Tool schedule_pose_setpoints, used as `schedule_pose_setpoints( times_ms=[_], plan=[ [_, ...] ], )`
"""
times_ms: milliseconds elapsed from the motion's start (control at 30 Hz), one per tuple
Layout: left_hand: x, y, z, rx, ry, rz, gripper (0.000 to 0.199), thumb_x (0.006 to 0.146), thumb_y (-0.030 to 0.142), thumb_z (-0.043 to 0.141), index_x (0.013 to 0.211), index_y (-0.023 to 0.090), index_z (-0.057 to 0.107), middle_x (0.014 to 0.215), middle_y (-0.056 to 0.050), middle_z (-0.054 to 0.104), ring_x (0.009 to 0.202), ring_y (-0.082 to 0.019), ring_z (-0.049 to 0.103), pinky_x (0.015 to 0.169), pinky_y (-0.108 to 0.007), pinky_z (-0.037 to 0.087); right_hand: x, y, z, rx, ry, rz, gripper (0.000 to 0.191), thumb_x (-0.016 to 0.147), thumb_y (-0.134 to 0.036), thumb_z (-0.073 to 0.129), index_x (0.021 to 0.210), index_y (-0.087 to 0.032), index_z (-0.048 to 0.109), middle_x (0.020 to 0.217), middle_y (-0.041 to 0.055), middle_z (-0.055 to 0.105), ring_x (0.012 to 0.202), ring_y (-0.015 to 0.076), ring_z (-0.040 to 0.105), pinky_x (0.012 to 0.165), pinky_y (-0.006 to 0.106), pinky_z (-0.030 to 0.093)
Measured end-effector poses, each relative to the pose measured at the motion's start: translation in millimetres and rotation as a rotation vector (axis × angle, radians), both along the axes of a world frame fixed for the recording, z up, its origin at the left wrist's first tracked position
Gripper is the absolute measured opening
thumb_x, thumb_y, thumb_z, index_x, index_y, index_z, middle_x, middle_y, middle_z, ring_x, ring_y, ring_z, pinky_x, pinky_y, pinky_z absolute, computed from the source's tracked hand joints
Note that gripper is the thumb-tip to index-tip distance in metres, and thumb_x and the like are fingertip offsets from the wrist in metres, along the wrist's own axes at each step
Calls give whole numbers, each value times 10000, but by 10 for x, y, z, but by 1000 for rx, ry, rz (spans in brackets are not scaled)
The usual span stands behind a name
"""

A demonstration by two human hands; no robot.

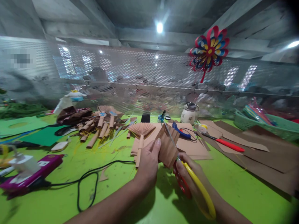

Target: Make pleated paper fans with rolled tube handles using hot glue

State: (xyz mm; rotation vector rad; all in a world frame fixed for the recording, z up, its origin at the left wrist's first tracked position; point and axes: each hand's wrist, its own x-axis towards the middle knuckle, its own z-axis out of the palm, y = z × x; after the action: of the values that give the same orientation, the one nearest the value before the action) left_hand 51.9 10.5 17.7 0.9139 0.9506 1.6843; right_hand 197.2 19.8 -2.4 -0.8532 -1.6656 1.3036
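My left hand (149, 158) is closed on a folded piece of brown paper (167, 146), thumb on top, held up above the green table. In my right hand (192, 171) is a pair of scissors (201, 189) with one yellow and one red handle. Their metal blade lies across the paper near its right side; whether it is cutting cannot be made out. Just left of the paper, a pleated paper fan (141, 130) with a rolled handle lies on the table. Brown paper sheets (193, 149) are stacked behind my hands.
Several rolled-handle fans (102, 124) are heaped at the back left. A purple power strip (44, 168) with a black cord lies at left. To the right are a red-handled knife (230, 145), large brown sheets (263, 165) and a green basket (252, 126). A cup (188, 113) stands behind.
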Motion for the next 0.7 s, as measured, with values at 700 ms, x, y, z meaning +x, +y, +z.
schedule_pose_setpoints(
  times_ms=[700],
  plan=[
    [19,-5,-1,-48,-65,-12,261,844,407,644,850,147,646,618,31,536,500,-95,489,442,-191,405,-33,11,-44,81,-22,-52,452,880,-623,526,957,-181,585,645,-21,506,536,105,427,482,212,363]
  ],
)
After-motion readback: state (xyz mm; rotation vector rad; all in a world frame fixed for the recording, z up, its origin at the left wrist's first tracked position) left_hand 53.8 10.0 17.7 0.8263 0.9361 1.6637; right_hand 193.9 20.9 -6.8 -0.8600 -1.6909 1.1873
